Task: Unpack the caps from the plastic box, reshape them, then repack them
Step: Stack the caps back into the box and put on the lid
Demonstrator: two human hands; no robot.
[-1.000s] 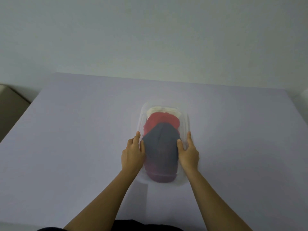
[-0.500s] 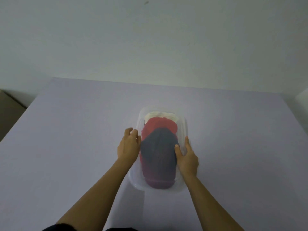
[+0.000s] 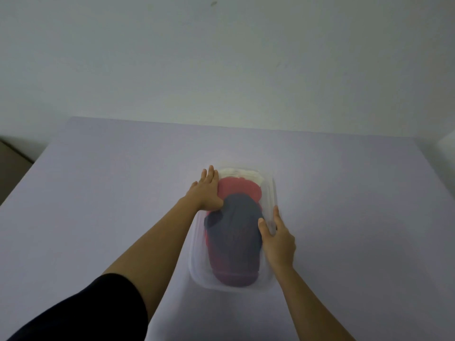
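The left hand [image 3: 205,193] has left its spot level with the right hand and now lies farther out along the left side of the box [image 3: 270,190], fingers spread flat over the far left rim, thumb tucked against the grey cap [image 3: 236,232]. It is not closed on anything that shows; it looks pressed on the edge rather than gripping. The right hand [image 3: 278,238] has stayed at the right wall, thumb inside against the grey cap and fingers outside, so it is clamped lightly on that wall.

The box sits on the tabletop [image 3: 98,205] between the two hands. Inside it the caps are stacked: grey nearest the person, a red cap [image 3: 237,189] just beyond the left thumb, a cream cap [image 3: 242,173] at the far end past the left fingertips.

The shift suggests the person is changing from holding the box to working at it, perhaps steadying it with the right while the left starts on the caps. No cap is out yet, so unpacking has barely begun.
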